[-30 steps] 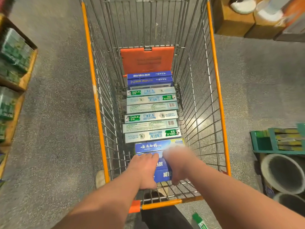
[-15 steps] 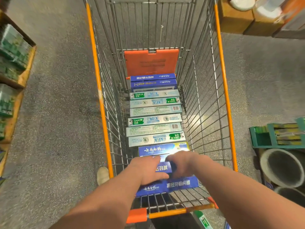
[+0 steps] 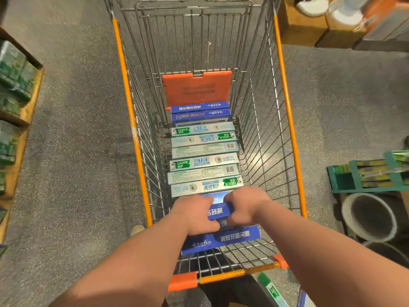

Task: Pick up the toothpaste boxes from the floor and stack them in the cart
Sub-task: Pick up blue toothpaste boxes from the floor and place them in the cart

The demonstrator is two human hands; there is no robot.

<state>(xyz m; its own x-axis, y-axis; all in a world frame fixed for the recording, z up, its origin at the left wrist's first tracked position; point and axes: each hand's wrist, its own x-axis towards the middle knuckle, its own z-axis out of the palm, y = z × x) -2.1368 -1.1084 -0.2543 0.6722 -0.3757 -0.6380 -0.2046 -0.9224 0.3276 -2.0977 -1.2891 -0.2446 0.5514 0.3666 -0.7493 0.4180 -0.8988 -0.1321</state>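
- Six pale toothpaste boxes (image 3: 203,160) lie in a row on the bottom of the cart (image 3: 287,100). Four of them say "DARLIE" in white on a green patch. Two show a barcode.
- Two blue boxes (image 3: 200,114) lie at the far end of the row, with white Chinese writing on them.
- The near blue box (image 3: 221,239) lies closest to the handle. It has white Chinese writing too.
- An orange flap (image 3: 197,87) stands up behind the far boxes.
- A shelf (image 3: 33,103) with green packs is on the left of the cart.
- A green crate (image 3: 345,180) with boxes in it sits on the floor on the right. A big round tube (image 3: 371,218) is just beside it.
- Brown cardboard boxes (image 3: 301,29) are past the cart, on the right.
- One green and white box (image 3: 271,289) lies on the floor under the handle.
- The wire sides of the cart are close to both arms.
- The left hand (image 3: 194,214) curls round the left end of the held blue box (image 3: 220,211).
- The right hand (image 3: 245,207) curls round its right end.
- The held blue box is low in the cart, between the near blue box and the pale row. I cannot tell if it touches the bottom.
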